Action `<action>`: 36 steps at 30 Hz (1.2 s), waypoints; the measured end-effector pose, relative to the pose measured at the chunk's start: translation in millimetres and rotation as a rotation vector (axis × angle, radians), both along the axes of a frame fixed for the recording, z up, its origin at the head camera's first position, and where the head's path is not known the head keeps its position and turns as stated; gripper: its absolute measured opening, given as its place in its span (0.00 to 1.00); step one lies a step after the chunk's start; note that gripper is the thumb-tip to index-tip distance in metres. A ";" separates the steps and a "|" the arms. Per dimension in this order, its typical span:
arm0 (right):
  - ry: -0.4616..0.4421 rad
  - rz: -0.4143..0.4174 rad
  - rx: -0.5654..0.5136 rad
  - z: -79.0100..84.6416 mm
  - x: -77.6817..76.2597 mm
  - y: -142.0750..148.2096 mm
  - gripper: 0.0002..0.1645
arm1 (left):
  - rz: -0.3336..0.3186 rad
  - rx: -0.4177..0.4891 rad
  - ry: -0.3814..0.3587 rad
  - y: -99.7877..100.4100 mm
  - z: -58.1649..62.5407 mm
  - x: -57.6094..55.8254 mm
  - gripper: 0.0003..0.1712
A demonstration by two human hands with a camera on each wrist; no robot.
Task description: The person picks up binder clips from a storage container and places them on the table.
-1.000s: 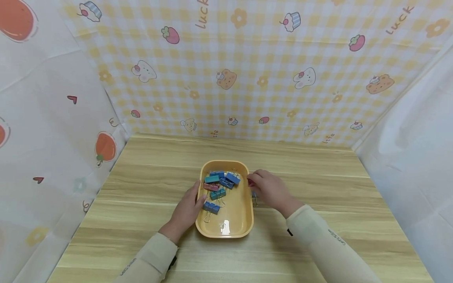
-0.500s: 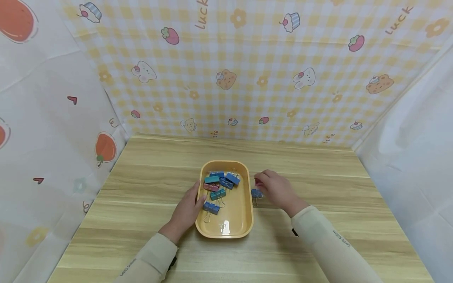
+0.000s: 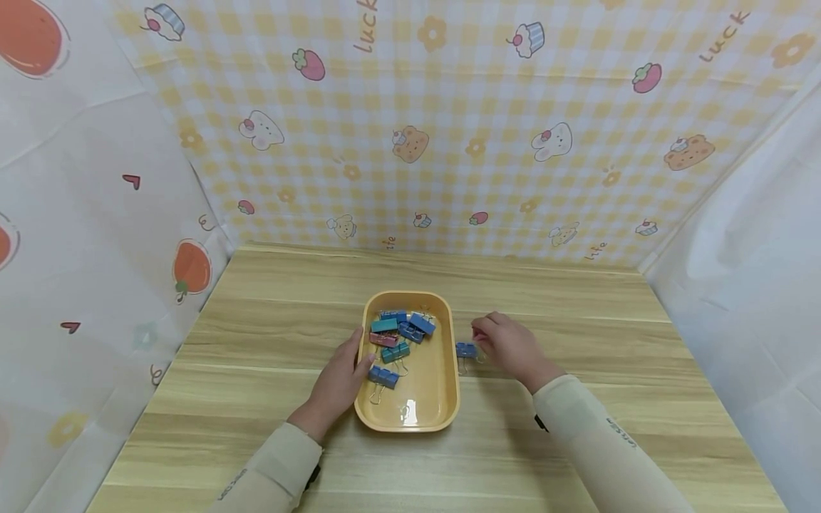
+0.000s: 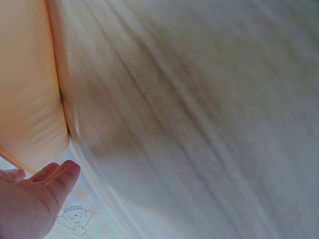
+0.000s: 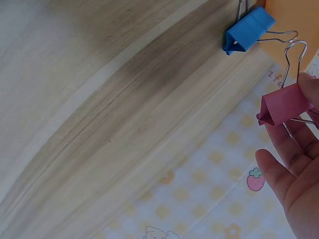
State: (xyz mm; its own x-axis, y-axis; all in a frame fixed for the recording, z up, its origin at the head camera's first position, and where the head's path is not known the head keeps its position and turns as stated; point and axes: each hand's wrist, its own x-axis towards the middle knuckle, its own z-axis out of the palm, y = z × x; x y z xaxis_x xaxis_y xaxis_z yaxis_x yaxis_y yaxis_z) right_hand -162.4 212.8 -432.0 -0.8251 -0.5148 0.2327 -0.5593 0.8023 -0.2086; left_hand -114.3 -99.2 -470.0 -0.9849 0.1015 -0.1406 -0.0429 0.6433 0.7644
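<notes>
A yellow-orange tray [image 3: 410, 420] sits on the table with several binder clips in it, among them blue [image 3: 383, 377], teal [image 3: 395, 351] and pink [image 3: 383, 339] ones. My left hand [image 3: 340, 374] holds the tray's left side, its thumb over the rim and its fingers along the outer wall [image 4: 30, 89]. To the right of the tray, my right hand [image 3: 509, 345] pinches a pink binder clip [image 5: 285, 103] between thumb and fingers, above the table. On the table against the tray's right wall lies a blue binder clip [image 3: 465, 350], just left of the right hand.
The wood-grain table [image 3: 577, 427] extends to both sides of the tray. A yellow-checked patterned cloth [image 3: 442, 178] hangs along its back edge, and pale cloths [image 3: 757, 285] close off the left and right.
My right hand has moved right, away from the tray's right rim, carrying the pink binder clip. This uncovers the blue clip beside the tray. The left hand and tray have stayed put.
</notes>
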 end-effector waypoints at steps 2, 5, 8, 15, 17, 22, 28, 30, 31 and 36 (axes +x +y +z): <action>0.000 0.001 0.002 -1.4 -0.2 1.5 0.10 | -0.001 -0.004 0.005 -0.1 -0.4 -0.1 0.38; 0.003 0.001 0.008 -4.1 -1.0 4.4 0.08 | -0.003 -0.011 0.007 -0.4 -1.5 -0.8 0.38; 0.001 -0.001 0.019 -7.0 -1.8 7.3 0.08 | -0.007 -0.010 0.010 -0.8 -2.3 -1.5 0.37; -0.021 -0.009 0.045 -10.8 -1.2 11.1 0.09 | -0.005 0.006 0.000 -0.6 -0.3 -1.2 0.37; -0.037 -0.016 0.055 -12.2 -0.9 11.5 0.10 | -0.005 0.006 -0.003 -0.4 0.6 -0.9 0.38; -0.051 -0.027 0.078 -15.9 -1.0 13.0 0.10 | -0.005 0.008 -0.005 -0.4 1.1 -0.7 0.37; -0.062 -0.032 0.094 -17.9 -1.3 13.9 0.09 | -0.010 0.000 -0.006 -1.0 -0.4 -1.0 0.37; -0.069 -0.031 0.104 -18.5 -1.6 13.8 0.09 | -0.011 -0.001 -0.005 -0.9 -0.9 -1.3 0.37; -0.072 -0.032 0.111 -18.8 -1.8 13.9 0.09 | -0.010 -0.001 -0.001 -0.9 -1.3 -1.4 0.37; -0.108 -0.044 0.151 -20.2 -2.7 14.2 0.07 | -0.010 -0.005 0.008 -0.5 -2.2 -1.3 0.38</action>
State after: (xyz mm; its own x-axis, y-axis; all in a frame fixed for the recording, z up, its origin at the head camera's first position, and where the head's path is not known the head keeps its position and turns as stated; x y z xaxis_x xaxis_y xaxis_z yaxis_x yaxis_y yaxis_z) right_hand -165.0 227.0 -452.2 -0.8636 -0.5001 0.0641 -0.5039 0.8522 -0.1406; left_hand -115.6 -99.7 -472.1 -0.9848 0.1110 -0.1337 -0.0304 0.6473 0.7616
